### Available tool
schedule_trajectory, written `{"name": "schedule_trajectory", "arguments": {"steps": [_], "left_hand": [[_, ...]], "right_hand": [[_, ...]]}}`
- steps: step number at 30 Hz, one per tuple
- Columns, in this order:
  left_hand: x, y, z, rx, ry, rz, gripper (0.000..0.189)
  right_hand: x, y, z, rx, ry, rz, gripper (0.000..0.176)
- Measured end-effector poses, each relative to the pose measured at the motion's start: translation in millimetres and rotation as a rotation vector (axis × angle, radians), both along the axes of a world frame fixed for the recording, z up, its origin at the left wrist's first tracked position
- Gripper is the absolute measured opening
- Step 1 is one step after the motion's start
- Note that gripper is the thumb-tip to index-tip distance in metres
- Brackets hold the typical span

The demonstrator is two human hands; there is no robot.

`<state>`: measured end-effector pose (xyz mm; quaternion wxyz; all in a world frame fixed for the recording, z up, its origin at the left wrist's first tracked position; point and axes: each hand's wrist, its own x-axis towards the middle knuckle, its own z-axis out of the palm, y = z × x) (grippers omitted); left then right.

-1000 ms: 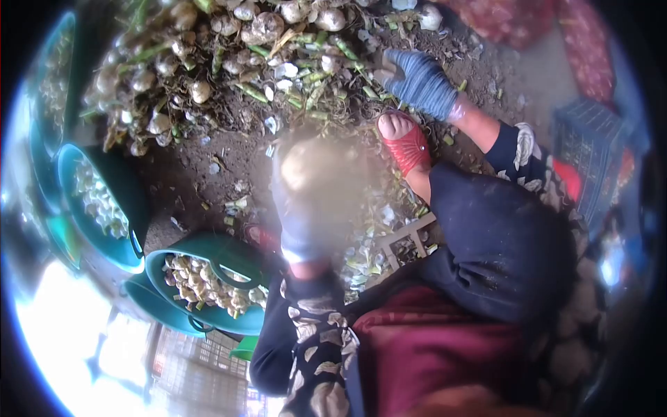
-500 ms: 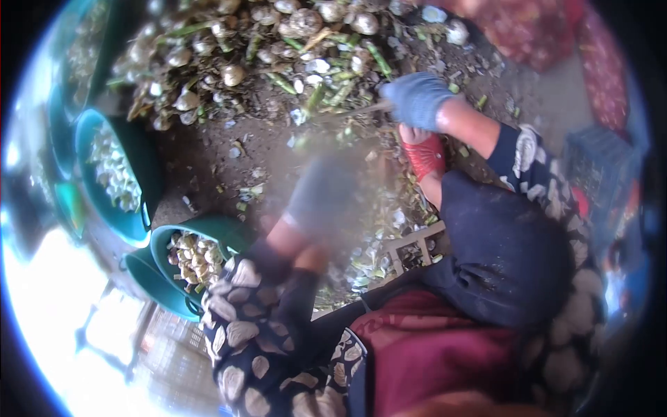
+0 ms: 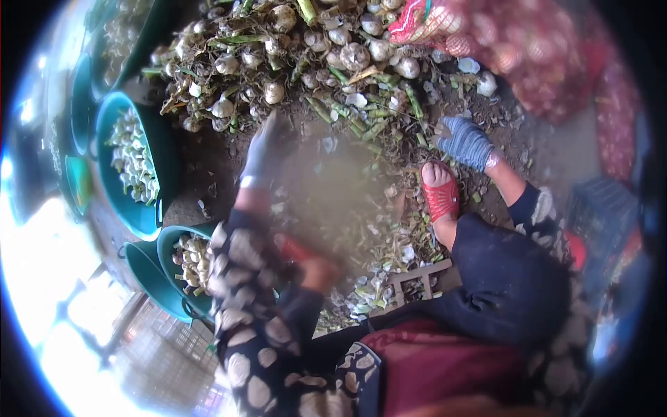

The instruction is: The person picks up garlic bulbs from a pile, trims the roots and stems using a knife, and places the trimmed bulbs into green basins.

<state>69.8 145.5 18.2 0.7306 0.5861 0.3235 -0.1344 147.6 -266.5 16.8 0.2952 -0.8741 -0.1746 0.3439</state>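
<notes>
My left hand (image 3: 262, 149), in a grey glove, reaches to the near edge of a heap of garlic bulbs (image 3: 354, 57) with roots and cut stalks. Its fingers are smeared by motion, so I cannot see whether they touch a bulb. My right hand (image 3: 467, 144), in a blue-grey knit glove, is closed just above my right foot, off the right end of the heap. A thin knife showed in it a moment ago; now only a small dark bit (image 3: 440, 130) shows at its fingers.
Green tubs stand on my left, one with pale trimmed garlic (image 3: 132, 156), a nearer one with browner bulbs (image 3: 192, 263). Red mesh sacks (image 3: 521, 55) lie at the far right. My red sandal (image 3: 440, 197) rests among peelings (image 3: 379, 288); a blue crate (image 3: 601, 208) stands right.
My left hand has gone from the middle, over the peelings, forward and left to the heap. My right hand has drawn slightly right and back. The view has shifted a little.
</notes>
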Motion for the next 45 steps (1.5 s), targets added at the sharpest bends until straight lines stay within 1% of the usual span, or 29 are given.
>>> {"name": "schedule_trajectory", "arguments": {"steps": [1, 2, 4, 5, 6, 8, 9, 10, 11, 12, 13, 14, 15, 17, 18, 19, 20, 21, 23, 24, 28, 31, 34, 38, 40, 42, 43, 44, 45], "left_hand": [[31.3, -11.7, -21.4, -0.211, 0.14, 0.28, 0.037], [57.4, -16.7, -47.9, -0.28, 0.083, 0.426, 0.035], [90.3, -28.7, -71.8, -0.354, 0.002, 0.611, 0.031], [98.9, -35.7, -70.8, -0.357, -0.014, 0.657, 0.031], [98.9, -40.7, -67.7, -0.359, -0.023, 0.702, 0.03], [68.7, -40.8, -63.8, 0.001, -0.263, 0.392, 0.028], [51.7, -45.3, -58.7, 0.105, -0.334, 0.295, 0.029], [36.0, -50.7, -50.4, 0.211, -0.407, 0.209, 0.032], [16.1, -64.8, -42.2, 0.138, -0.378, 0.22, 0.038], [-3.3, -79.2, -33.0, 0.066, -0.348, 0.234, 0.045], [-18.1, -98.3, -10.4, -0.104, -0.271, 0.281, 0.051], [-25.9, -119.8, 17.6, -0.276, -0.19, 0.327, 0.059], [-31.8, -141.2, 45.2, -0.452, -0.098, 0.366, 0.066], [-42.2, -166.8, 64.0, -0.651, -0.078, 0.378, 0.059], [-47.5, -179.6, 73.5, -0.746, -0.061, 0.383, 0.057], [-51.1, -185.9, 78.6, -0.717, -0.062, 0.315, 0.054], [-55.0, -189.5, 76.4, -0.604, -0.101, 0.213, 0.053], [-55.8, -191.7, 72.7, -0.372, -0.173, 0.072, 0.053], [-68.7, -187.9, 47.3, 0.04, -0.289, -0.114, 0.054], [-76.1, -185.2, 32.7, 0.241, -0.333, -0.183, 0.054], [-68.9, -210.9, 70.5, 0.123, -0.262, -0.087, 0.051], [-64.6, -211.7, 79.3, 0.175, -0.261, -0.091, 0.049], [-73.5, -209.9, 66.9, 0.133, -0.217, 0.001, 0.052], [-61.4, -211.8, 79.7, 0.21, -0.353, -0.011, 0.056], [-62.8, -210.7, 82.1, 0.275, -0.354, -0.096, 0.051], [-71.8, -207.8, 77.9, 0.359, -0.291, -0.274, 0.041], [-74.5, -207.9, 86.2, 0.413, -0.321, -0.243, 0.038], [-77.2, -207.9, 94.5, 0.469, -0.349, -0.211, 0.034], [-70.8, -210.4, 125.3, 0.121, -0.299, -0.01, 0.033]], "right_hand": [[0.9, -0.2, -1.5, 0.04, 0.026, -0.035, 0.033], [-2.1, 3.6, 12.1, 0.099, 0.039, -0.135, 0.031], [-0.8, -2.3, 9.0, 0.041, 0.014, -0.08, 0.031], [-0.2, -5.4, 8.2, 0.012, 0.007, -0.049, 0.031], [-2.3, -8.2, 8.9, -0.026, -0.099, -0.003, 0.033], [-9.1, -8.2, 9.6, 0.029, 0.015, -0.081, 0.034], [-8.8, -8.1, 5.9, 0.062, 0.061, -0.124, 0.035], [-14.4, -7.4, -17.2, 0.227, -0.014, -0.169, 0.036], [-19.0, -19.4, -32.2, 0.218, -0.016, -0.186, 0.034], [-19.1, -5.0, -9.9, 0.203, -0.006, -0.206, 0.032], [-17.8, 11.9, 18.0, 0.187, 0.008, -0.225, 0.029], [-8.0, 28.4, 56.3, -0.001, -0.035, -0.086, 0.022], [-8.4, 33.5, 67.7, 0.035, -0.003, -0.094, 0.021], [-10.2, 41.8, 87.6, 0.155, -0.269, 0.071, 0.02], [-14.0, 45.3, 91.4, 0.206, -0.36, 0.115, 0.021], [-17.3, 48.3, 93.8, 0.259, -0.451, 0.162, 0.022], [-20.0, 52.2, 97.1, 0.243, -0.456, 0.224, 0.029], [-20.2, 55.8, 106.0, 0.047, -0.334, 0.367, 0.037], [-27.3, 53.1, 99.6, 0.11, -0.476, 0.404, 0.023], [-29.2, 53.6, 99.2, 0.079, -0.466, 0.441, 0.024], [-34.0, 53.3, 103.8, 0.057, -0.484, 0.41, 0.022], [-38.4, 51.7, 94.0, 0.092, -0.485, 0.405, 0.021], [-40.1, 52.0, 90.4, 0.151, -0.504, 0.327, 0.022], [-40.0, 48.8, 83.4, 0.205, -0.49, 0.268, 0.023], [-40.9, 48.5, 75.8, 0.233, -0.502, 0.219, 0.025], [-40.8, 49.3, 75.1, 0.147, -0.509, 0.256, 0.025], [-42.5, 49.2, 74.4, 0.102, -0.509, 0.272, 0.025], [-42.9, 31.9, 19.5, 0.193, -0.278, 0.066, 0.021], [-37.7, 11.0, -30.1, 0.125, -0.321, -0.137, 0.017]]}}
